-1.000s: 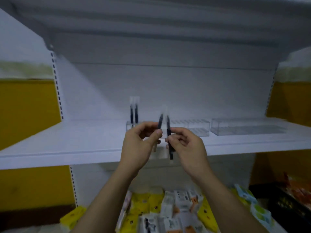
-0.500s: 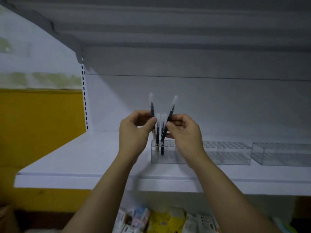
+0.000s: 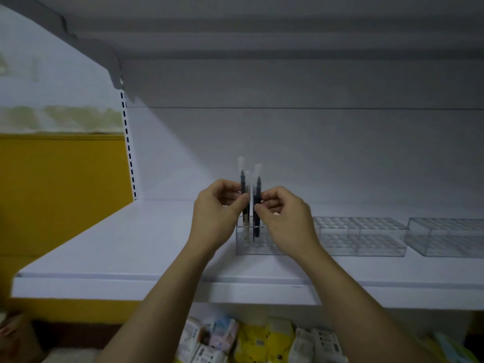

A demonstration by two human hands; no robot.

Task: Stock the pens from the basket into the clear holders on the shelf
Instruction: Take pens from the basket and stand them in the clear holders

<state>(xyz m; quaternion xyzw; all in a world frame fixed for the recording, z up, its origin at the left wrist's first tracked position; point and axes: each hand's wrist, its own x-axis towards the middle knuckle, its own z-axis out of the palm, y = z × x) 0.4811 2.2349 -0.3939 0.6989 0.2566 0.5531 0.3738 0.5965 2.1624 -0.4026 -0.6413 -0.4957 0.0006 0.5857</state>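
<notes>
Left hand (image 3: 214, 218) pinches one pen (image 3: 242, 183), right hand (image 3: 286, 221) another pen (image 3: 258, 189), both in the holder (image 3: 248, 247); packet labels (image 3: 207, 351) blurred.

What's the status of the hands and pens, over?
Left hand pinches left pen; right hand pinches right pen. Both upright at leftmost clear holder. Nothing blocking.

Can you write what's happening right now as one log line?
left hand: pinches left pen | right hand: pinches right pen | pens: upright at leftmost clear holder
</notes>
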